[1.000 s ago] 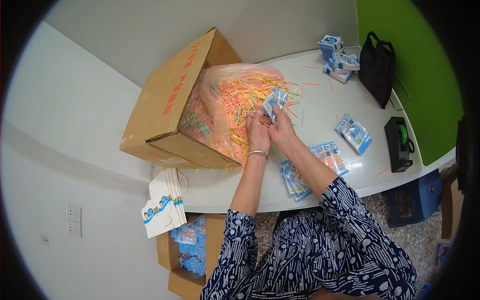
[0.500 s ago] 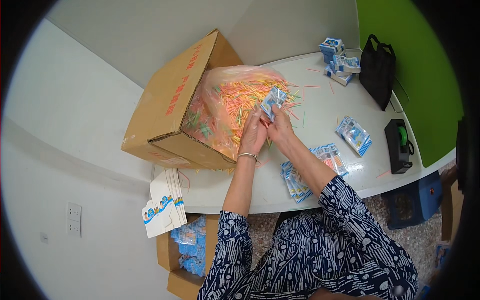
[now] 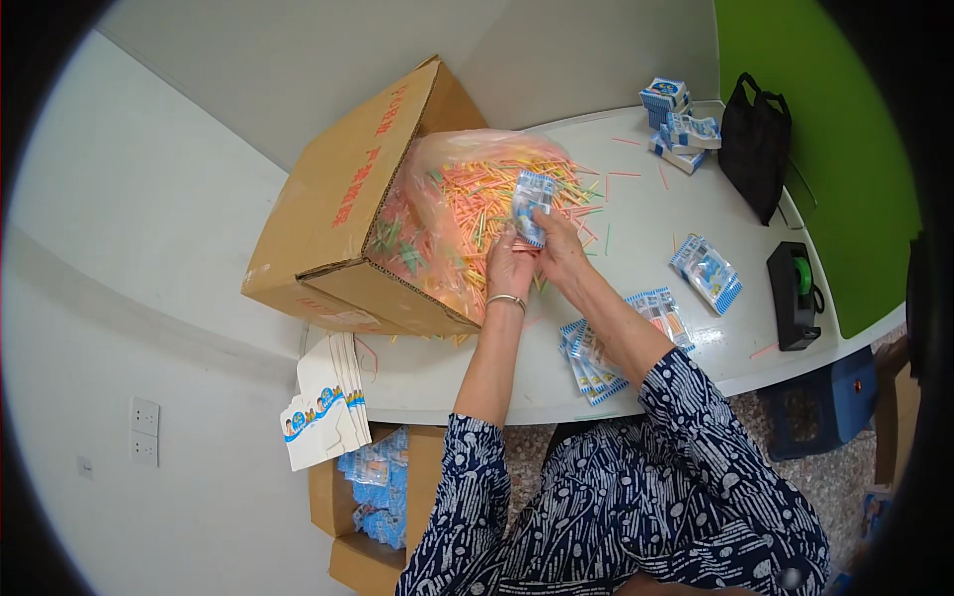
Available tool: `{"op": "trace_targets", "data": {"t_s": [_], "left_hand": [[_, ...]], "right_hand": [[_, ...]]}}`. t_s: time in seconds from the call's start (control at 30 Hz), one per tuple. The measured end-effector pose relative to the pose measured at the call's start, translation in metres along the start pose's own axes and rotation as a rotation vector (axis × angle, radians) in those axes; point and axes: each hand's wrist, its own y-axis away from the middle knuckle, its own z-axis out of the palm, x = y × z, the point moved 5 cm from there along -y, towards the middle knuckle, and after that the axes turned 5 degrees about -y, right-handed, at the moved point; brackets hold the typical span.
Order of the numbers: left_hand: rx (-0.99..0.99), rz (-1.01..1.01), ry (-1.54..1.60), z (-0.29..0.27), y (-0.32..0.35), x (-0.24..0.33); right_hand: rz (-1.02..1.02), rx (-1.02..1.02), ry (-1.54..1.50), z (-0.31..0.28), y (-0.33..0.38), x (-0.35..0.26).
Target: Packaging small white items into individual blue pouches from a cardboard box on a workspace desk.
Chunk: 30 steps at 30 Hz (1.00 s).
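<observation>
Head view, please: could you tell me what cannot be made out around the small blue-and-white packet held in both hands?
- Small blue-and-white packet: contents too small to tell.
- Left hand and right hand: fingertips hidden behind the packet.
- Tilted brown cardboard box: its inside is hidden by the clear plastic bag of coloured sticks.
- Brown floor carton: partly hidden under the white table.

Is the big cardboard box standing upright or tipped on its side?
Tipped on its side. The cardboard box has its open mouth facing sideways along the table, and its bag of coloured sticks spills out onto it.

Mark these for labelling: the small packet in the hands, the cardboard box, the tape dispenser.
small packet (image 3: pixel 530 207), head view, its printed front.
cardboard box (image 3: pixel 343 199), head view, its top panel.
tape dispenser (image 3: pixel 795 294), head view, its black body.
</observation>
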Motion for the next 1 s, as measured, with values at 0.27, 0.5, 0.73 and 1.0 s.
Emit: {"op": "trace_targets", "data": {"t_s": [0.27, 0.5, 0.73, 1.0], "left_hand": [[-0.084, 0.037, 0.011, -0.021, -0.016, 0.034], [-0.033, 0.13, -0.049, 0.032, 0.0, 0.053], [-0.218, 0.148, -0.142, 0.092, 0.039, 0.042], [-0.3, 0.172, -0.289, 0.124, 0.079, 0.028]], "right_hand": [[-0.079, -0.164, 0.492, -0.001, 0.015, -0.064], [0.032, -0.347, 0.767, -0.02, 0.043, -0.1], [0.224, -0.429, 0.853, -0.035, 0.07, -0.119], [0.262, -0.466, 0.874, -0.043, 0.08, -0.121]]}}
